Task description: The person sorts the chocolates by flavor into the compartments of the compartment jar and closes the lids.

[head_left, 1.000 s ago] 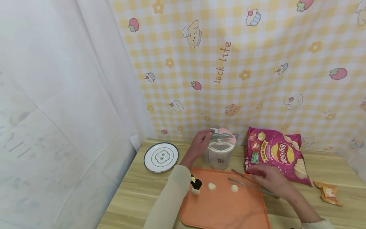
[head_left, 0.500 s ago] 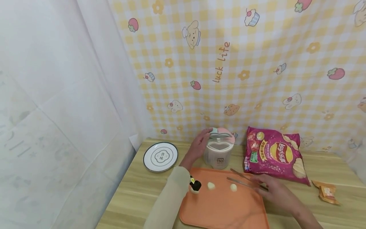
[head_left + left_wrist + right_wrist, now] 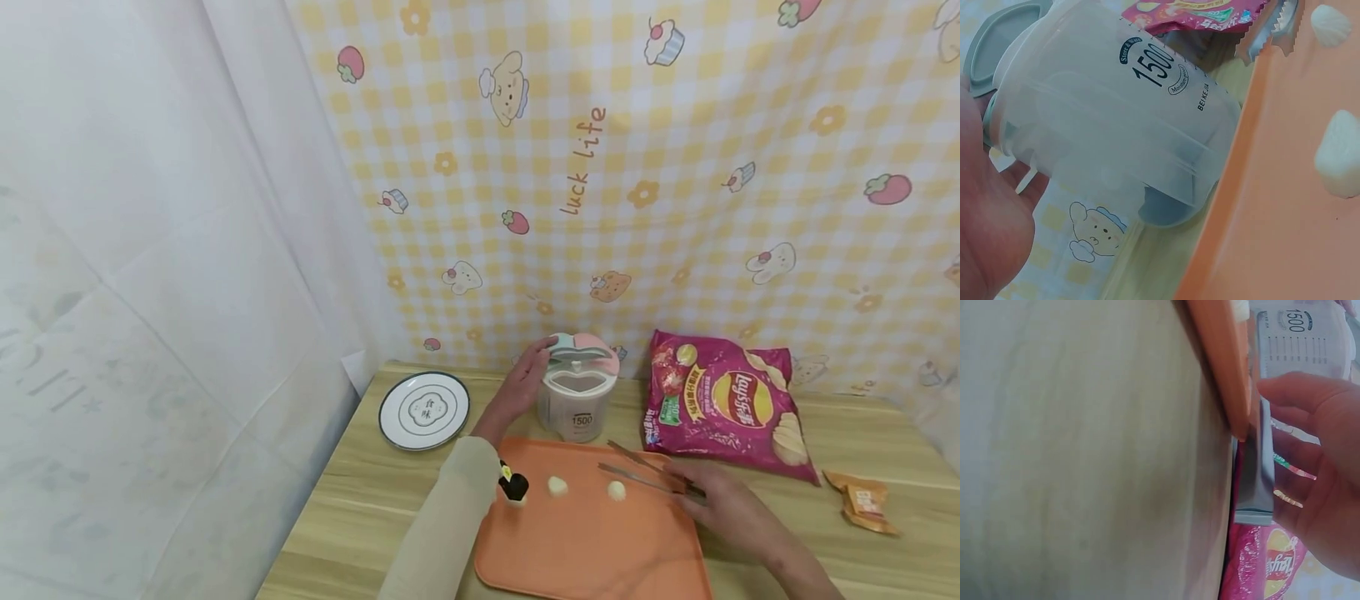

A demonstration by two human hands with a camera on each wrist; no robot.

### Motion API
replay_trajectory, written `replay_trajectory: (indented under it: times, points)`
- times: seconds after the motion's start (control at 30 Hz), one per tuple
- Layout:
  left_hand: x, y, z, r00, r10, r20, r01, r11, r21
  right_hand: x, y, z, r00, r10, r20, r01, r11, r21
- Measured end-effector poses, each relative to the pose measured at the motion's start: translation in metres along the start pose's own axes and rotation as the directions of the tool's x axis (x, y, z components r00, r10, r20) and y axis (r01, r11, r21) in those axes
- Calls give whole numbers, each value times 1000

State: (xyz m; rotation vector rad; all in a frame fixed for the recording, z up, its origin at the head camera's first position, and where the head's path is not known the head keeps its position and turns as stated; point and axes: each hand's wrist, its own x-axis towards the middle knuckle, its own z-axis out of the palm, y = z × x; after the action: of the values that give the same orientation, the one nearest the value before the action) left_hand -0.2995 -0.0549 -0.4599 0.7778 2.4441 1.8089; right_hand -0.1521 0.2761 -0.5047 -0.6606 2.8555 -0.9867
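1. Right now I see my left hand [image 3: 522, 385] wrapped against the side of the jar [image 3: 579, 410], thumb up by the pink and green lid [image 3: 584, 348]; the left wrist view shows the palm [image 3: 988, 212] pressed to the jar's clear wall [image 3: 1116, 125], which carries a "1500" mark.
2. The jar stands upright on the table [image 3: 360, 500], just behind the far edge of the orange tray [image 3: 592, 550] and left of the chip bag [image 3: 720, 404].
3. My right hand [image 3: 723, 504] lies over the handle end of the metal tongs [image 3: 637, 475] at the tray's right edge. In the right wrist view the fingers [image 3: 1310, 400] curl round the tongs [image 3: 1259, 469] (the thumb is out of sight), so I read it as a grip.
4. The tongs' two arms stand slightly apart and point left across the tray, their tips near the rightmost of the white pieces.
5. On the tray I count two white pieces in a row [image 3: 557, 486] [image 3: 616, 491], well apart from each other, and a dark-topped item [image 3: 514, 486] just beside my left sleeve [image 3: 442, 525].
6. Further out, a round plate [image 3: 423, 411] with a dark rim sits at the table's left, and a small orange packet [image 3: 862, 504] lies at the far right.
7. Behind the table hangs a yellow checked cloth [image 3: 675, 167] with cartoon prints.
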Motion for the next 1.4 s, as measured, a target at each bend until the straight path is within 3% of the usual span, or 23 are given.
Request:
replay_trajectory:
  times: [0.23, 0.47, 0.73, 0.93, 1.13, 1.4]
  points:
    - [3, -5, 4, 998, 55, -36, -57, 996, -62, 2, 1, 5, 1000, 28, 12, -28, 999, -42]
    - [2, -3, 6, 998, 30, -57, -33, 998, -56, 2, 1, 7, 995, 95, -4, -95, 991, -91]
    - [2, -4, 7, 998, 21, -60, -23, 999, -41, -3, 2, 5, 993, 114, -21, -113, 993, 18]
    - [2, -5, 6, 998, 20, -53, -22, 999, -40, -7, 2, 2, 995, 86, -41, -86, 996, 18]
    - [2, -4, 5, 998, 13, -63, -15, 999, -31, -6, 0, -1, 993, 22, -114, -21, 1000, 11]
    - [2, -4, 6, 999, 8, -53, -11, 998, -55, -2, -19, 4, 960, -200, -197, 218, 973, 72]
